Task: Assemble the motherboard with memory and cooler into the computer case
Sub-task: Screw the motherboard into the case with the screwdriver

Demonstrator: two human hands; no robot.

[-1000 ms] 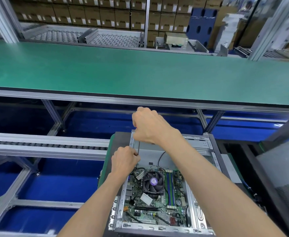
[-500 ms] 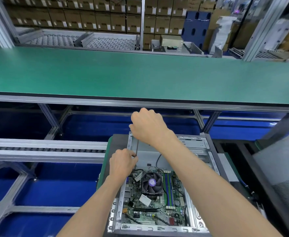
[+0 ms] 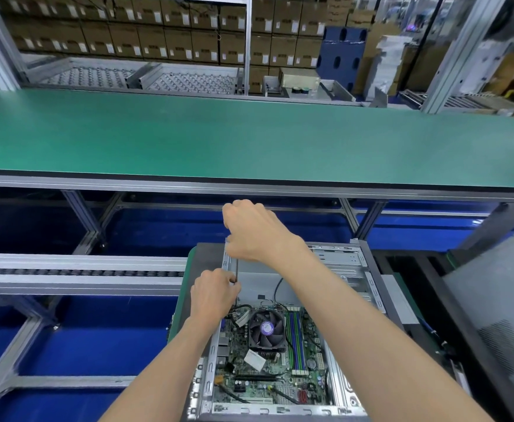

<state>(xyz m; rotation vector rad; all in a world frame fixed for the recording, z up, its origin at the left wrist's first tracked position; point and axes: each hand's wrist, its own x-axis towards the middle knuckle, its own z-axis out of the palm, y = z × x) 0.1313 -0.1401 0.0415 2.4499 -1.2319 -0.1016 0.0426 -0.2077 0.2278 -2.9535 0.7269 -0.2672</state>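
Setting: a factory line with stacked cardboard boxes (image 3: 146, 41) at the back, a long green table (image 3: 249, 141) across the middle, and a roller conveyor (image 3: 76, 272) low on the left over blue flooring.
Computer case (image 3: 334, 263): lies open side up on a dark pallet (image 3: 202, 254) just below the table's near edge, at bottom centre.
Motherboard (image 3: 267, 370): already sits flat in the near part of the case, with the cooler (image 3: 266, 328) fan facing up and the memory (image 3: 296, 342) sticks just right of it.
Right hand (image 3: 255, 229): curled closed over the top of a thin screwdriver (image 3: 236, 269); the handle itself is hidden in the fist.
Left hand (image 3: 213, 292): closed loosely, fingertips pinching the lower shaft to steady it near the board's far left corner.
Step in hand: probably driving a mounting screw at that corner; the screw and tip are hidden behind the left hand.
Risk, slip: if the tip jumps the screw head, it could gouge the board or snag the black cables (image 3: 240, 309) just beside it.
Risk, tilt: a leaning shaft could cross-thread the screw.
Risk, dropped screw: it could fall among the components, hard to find.
Case long axis: runs away from the person, near to far, slightly skewed rightward.
Memory axis: parallel to the case's length.
Screwdriver axis: close to upright, tip down.
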